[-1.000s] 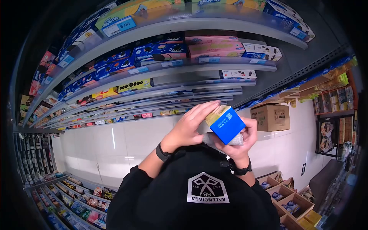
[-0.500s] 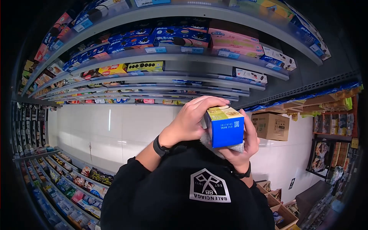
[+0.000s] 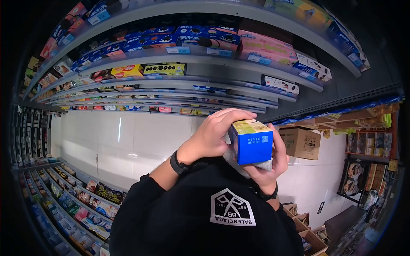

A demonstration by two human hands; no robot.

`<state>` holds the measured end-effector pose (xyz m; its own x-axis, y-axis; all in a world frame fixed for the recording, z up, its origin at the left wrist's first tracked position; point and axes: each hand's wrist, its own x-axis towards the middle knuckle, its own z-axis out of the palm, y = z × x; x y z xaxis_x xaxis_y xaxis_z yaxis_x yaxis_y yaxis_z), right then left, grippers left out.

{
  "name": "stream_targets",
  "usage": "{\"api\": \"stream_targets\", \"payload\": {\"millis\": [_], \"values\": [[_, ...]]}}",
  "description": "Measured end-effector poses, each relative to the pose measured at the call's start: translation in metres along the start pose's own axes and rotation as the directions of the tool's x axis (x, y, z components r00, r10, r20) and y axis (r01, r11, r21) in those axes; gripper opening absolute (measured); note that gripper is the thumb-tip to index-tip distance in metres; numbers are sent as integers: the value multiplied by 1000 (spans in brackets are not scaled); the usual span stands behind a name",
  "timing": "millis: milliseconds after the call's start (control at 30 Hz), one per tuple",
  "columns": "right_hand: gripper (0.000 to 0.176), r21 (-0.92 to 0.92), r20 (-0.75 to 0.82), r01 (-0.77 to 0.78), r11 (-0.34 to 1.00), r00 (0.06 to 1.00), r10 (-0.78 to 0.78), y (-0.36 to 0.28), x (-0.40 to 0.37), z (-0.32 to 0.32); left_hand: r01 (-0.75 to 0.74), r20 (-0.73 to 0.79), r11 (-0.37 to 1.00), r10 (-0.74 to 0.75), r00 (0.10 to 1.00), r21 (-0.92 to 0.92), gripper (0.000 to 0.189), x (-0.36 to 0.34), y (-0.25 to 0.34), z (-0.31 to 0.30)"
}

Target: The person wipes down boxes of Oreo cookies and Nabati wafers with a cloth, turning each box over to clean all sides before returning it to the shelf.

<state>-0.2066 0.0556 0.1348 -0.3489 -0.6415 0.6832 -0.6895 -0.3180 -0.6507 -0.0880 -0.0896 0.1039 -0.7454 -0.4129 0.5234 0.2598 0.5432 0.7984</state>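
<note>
Two hands share one load, a blue box [image 3: 254,147] with a yellow upper face, held in front of the chest.

1. Left hand [image 3: 213,136]: curled over the box from its left side. The fingers [image 3: 237,114] wrap across the far top edge and the palm presses the left wall. Grasp is closed on the box.
2. Right hand [image 3: 275,164]: cupped under and against the right wall, with the thumb side along the right edge. Grasp is likewise closed on the box, with a crumpled greyish wrapping [image 3: 230,155] pinched between palm and box base; its material cannot be told.
3. Box position: between the two palms, touching both, right of the left hand and left of the right hand.
4. Box axis: the printed blue face points toward the camera. The yellow face runs away from it toward the shelves [image 3: 239,64], so the long axis appears to point away from the body, foreshortened.
5. Neither hand is nearer; both are in contact.
6. Beyond the right hand, well apart, stands a cardboard carton [image 3: 301,143].
</note>
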Motion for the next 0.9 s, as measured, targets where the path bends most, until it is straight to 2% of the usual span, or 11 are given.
{"api": "stream_targets", "payload": {"millis": [533, 633, 700, 900], "values": [[90, 17, 36, -10, 1000, 999, 9, -11, -19, -1, 50, 18, 999, -50, 999, 7, 64, -25, 11, 3], [90, 45, 45, -36, 998, 998, 34, -13, -25, -2, 39, 24, 998, -40, 999, 39, 58, -31, 10, 6], [89, 53, 52, -53, 997, 997, 50, -16, -29, -3, 88, 27, 996, -88, 996, -8, 65, -36, 16, 8], [89, 59, 61, -77, 995, 995, 73, -23, -43, -8, 115, 41, 993, -114, 993, -15, 65, -48, 23, 14]]}}
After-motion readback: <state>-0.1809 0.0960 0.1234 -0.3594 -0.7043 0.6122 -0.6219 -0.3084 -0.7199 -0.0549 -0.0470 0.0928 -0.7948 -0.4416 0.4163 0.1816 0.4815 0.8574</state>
